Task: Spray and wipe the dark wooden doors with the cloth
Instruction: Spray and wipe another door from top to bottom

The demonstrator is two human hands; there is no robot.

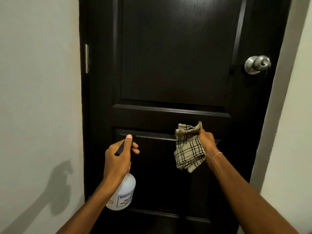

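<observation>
Dark door point(175, 56) btwn pale walls point(38, 81); fingers grip bottle point(124, 191) L, cloth point(189, 149) R.

Spray bottle point(122, 193) left and cloth point(189, 149) right, both before the door point(168, 65); knob point(257, 64) far right.

door point(175, 65): dark wood, panelled, shut
spray bottle point(124, 194): white, labelled, black trigger head, upright, nozzle aimed at the lower panel
cloth point(189, 149): beige with black checks, bunched, hanging against the lower panel
</observation>
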